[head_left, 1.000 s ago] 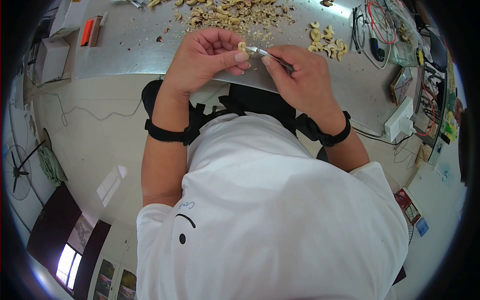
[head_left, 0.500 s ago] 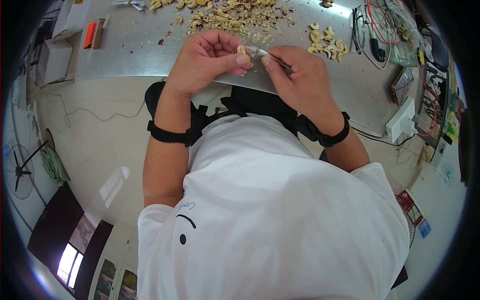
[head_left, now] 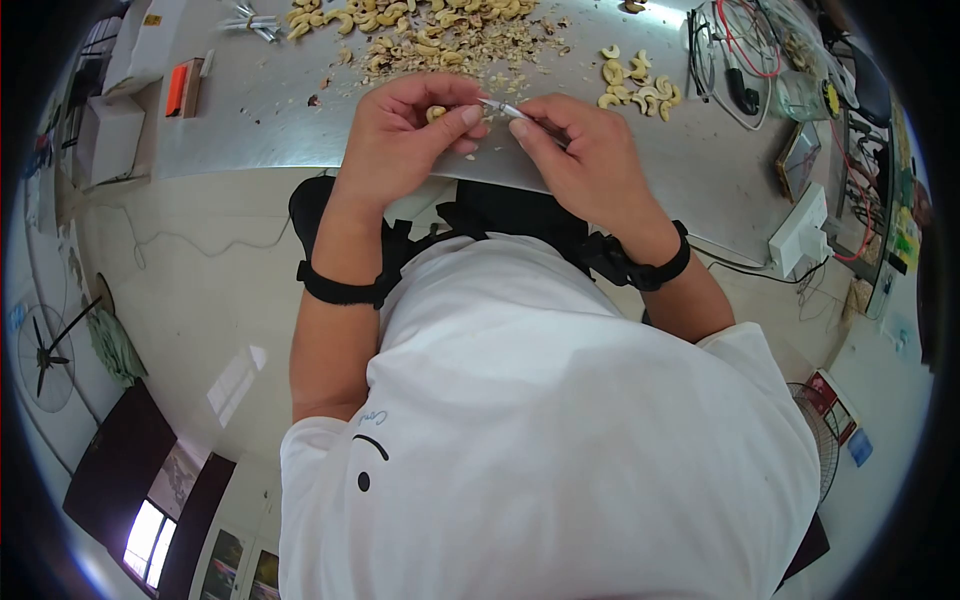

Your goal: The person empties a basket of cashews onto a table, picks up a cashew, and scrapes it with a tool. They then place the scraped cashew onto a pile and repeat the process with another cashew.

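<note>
My left hand [head_left: 398, 140] is closed, with a cashew [head_left: 435, 114] tucked between the thumb and curled fingers. My right hand [head_left: 592, 152] grips a slim silver pen-shaped craft knife [head_left: 508, 109], its pointed tip directed left. The tip meets the fingertips of my left hand; whether it touches the nut I cannot make out. Both hands are over the near edge of the metal table [head_left: 260, 120]. Just beyond them lies a heap of cashews and peeled bits [head_left: 430, 48]. A smaller group of whole cashews [head_left: 640, 85] is past my right hand.
An orange-and-brown block [head_left: 183, 88] lies at the left, with thin white sticks [head_left: 252, 22] farther back. Cables [head_left: 742, 70], a clear jar [head_left: 802, 97] and a white power strip [head_left: 800, 230] crowd the right side.
The cashew has gone from my left fingertips deeper into the curled fingers. The knife tip now points at the fingertips rather than the nut. The view has shifted slightly.
</note>
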Tool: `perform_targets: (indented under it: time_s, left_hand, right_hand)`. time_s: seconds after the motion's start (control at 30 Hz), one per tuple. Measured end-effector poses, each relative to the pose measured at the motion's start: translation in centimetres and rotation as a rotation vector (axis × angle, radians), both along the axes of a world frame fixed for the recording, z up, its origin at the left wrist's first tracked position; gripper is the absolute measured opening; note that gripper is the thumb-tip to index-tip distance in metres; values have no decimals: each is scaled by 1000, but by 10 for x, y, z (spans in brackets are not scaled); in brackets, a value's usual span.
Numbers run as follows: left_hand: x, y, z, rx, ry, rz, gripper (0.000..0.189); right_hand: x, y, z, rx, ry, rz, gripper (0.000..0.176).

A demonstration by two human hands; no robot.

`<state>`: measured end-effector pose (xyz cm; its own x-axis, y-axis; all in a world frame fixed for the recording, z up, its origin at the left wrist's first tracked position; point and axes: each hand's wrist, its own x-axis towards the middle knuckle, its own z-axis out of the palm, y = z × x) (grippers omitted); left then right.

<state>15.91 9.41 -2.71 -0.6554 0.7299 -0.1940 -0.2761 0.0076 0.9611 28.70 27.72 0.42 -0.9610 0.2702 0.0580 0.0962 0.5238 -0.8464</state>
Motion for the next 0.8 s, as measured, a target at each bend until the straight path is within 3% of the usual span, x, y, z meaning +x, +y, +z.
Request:
perform_targets:
  time_s: [0.07, 0.37, 0.6, 0.8]
  left_hand:
    - [-4, 1, 9, -155, 31, -34, 25]
    - [-3, 0, -1, 147, -163, 10, 25]
    - [-3, -5, -4, 174, -62, 20, 18]
    - [1, -3, -5, 124, 12, 101, 15]
  right_hand:
    - [1, 1, -3, -46, -5, -20, 16]
    - [5, 15, -17, -282, -70, -76, 20]
    - [0, 12, 9, -560, -75, -64, 30]
    - [2, 25, 2, -650, -124, 63, 28]
